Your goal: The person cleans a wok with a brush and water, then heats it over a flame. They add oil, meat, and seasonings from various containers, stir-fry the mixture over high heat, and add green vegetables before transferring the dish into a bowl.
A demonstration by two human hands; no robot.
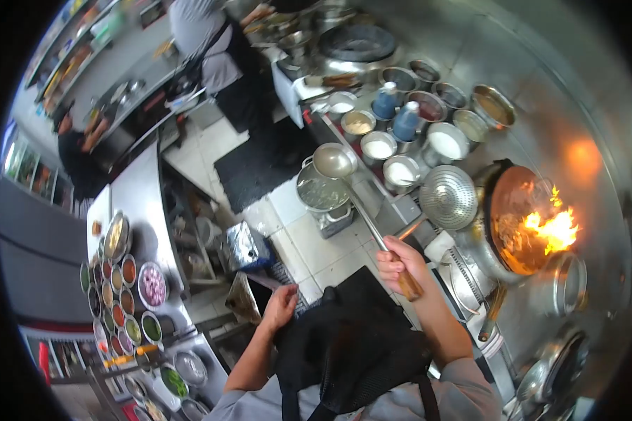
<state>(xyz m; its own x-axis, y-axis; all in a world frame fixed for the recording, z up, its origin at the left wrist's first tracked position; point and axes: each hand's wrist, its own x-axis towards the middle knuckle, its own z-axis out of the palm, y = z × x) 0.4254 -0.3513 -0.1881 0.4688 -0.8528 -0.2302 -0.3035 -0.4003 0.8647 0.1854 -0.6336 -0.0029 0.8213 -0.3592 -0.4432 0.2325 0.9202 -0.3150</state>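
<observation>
My right hand (402, 266) is closed around the wooden handle of a long metal ladle (364, 210). The ladle's round bowl overlaps the rim of a metal pot (307, 200) of cloudy liquid beyond my hand. My left hand (281, 306) hangs at my left side with fingers loosely curled and nothing showing in it. A foil-covered box (244, 245) stands close to it. To the right of my right hand, a wok (502, 228) sits on the stove with tall flames over its food. A perforated strainer (448, 198) leans beside the wok.
Metal bowls of white, brown and red ingredients (380, 145) and blue bottles (406, 123) line the stove's back. The left steel counter (137, 189) carries cups of sauces and a bowl of chopped purple pieces (152, 285). Two other people (221, 67) work farther off.
</observation>
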